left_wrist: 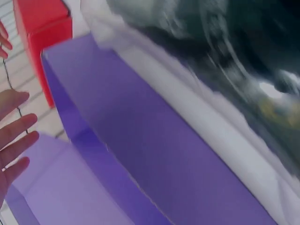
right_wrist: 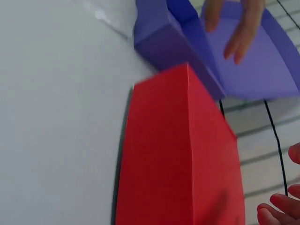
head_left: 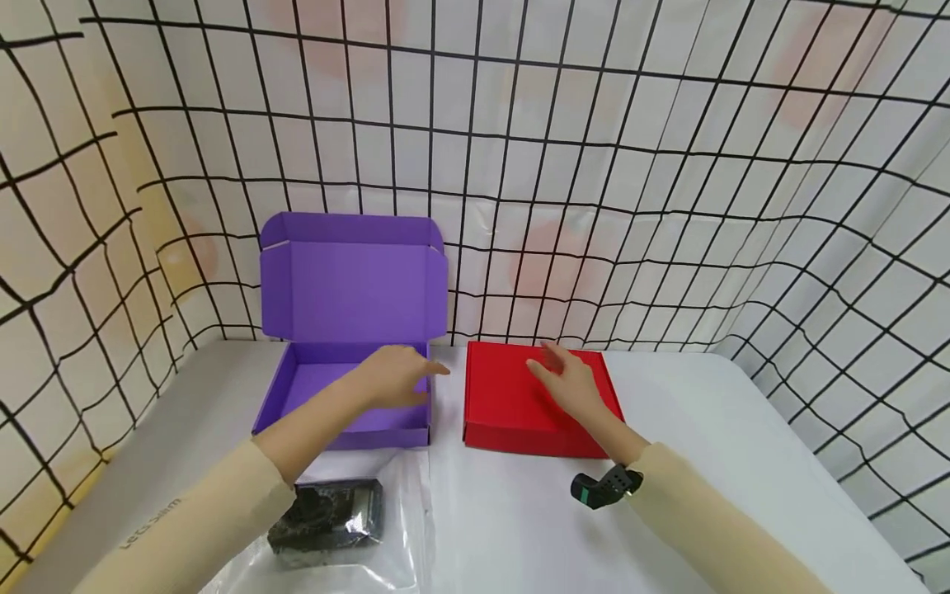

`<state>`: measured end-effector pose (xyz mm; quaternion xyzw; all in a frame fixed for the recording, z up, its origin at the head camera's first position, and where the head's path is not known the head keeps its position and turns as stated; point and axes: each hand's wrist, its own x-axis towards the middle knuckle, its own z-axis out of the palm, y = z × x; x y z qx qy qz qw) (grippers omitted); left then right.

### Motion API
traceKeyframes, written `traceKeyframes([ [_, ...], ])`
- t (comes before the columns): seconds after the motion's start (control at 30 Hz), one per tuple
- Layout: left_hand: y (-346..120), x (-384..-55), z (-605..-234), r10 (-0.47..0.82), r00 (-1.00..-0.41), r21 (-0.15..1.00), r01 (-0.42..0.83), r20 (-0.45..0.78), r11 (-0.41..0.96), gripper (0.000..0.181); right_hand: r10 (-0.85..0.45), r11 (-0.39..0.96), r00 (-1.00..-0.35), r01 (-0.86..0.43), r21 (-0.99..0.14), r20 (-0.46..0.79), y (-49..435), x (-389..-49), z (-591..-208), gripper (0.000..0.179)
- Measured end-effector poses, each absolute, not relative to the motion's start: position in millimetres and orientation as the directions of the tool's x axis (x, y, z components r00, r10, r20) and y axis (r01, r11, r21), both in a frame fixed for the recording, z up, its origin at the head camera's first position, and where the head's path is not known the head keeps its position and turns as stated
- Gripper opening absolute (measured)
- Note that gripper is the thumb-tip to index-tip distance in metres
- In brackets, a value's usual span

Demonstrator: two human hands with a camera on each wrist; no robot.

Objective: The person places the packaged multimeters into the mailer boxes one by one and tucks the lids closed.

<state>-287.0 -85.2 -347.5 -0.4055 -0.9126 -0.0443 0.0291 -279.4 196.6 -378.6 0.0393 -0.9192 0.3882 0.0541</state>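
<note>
A purple cardboard box (head_left: 349, 280) stands with its lid raised on the left of the table. Over its right side is my left hand (head_left: 397, 376), fingers extended and nothing in them. To the right lies a closed red box (head_left: 505, 396). My right hand (head_left: 570, 381) hovers above that box's lid, thumb and fingers spread apart. In the right wrist view the red box (right_wrist: 159, 154) fills the middle, with fingertips (right_wrist: 276, 206) at the right edge. Close to the camera in the left wrist view is the purple box's front wall (left_wrist: 154, 126).
In front of the purple box, a dark object (head_left: 326, 520) in shiny clear wrapping lies on a clear plastic bag (head_left: 404, 511). A black wire grid (head_left: 549, 148) encloses the white table (head_left: 705, 429) at the back and sides. A black watch-like band (head_left: 607, 487) sits at the right wrist.
</note>
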Motion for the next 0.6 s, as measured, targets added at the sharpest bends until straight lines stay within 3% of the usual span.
traceKeyframes([
  [0.1,-105,-287,-341,0.701,-0.702,0.071,0.711,0.127,0.7,0.039,-0.111,0.657,-0.985,-0.17,-0.734,0.129,166,-282,-372,0.059],
  [0.4,-133,-280,-339,0.654,-0.755,0.114,0.654,0.042,0.748,0.04,-0.238,0.604,-0.96,-0.267,-0.751,0.15,110,-287,-374,0.044],
  [0.6,-141,-257,-344,0.676,-0.737,0.178,0.668,0.015,0.723,0.036,-0.315,0.592,-0.935,-0.326,-0.737,0.161,90,-286,-384,0.036],
])
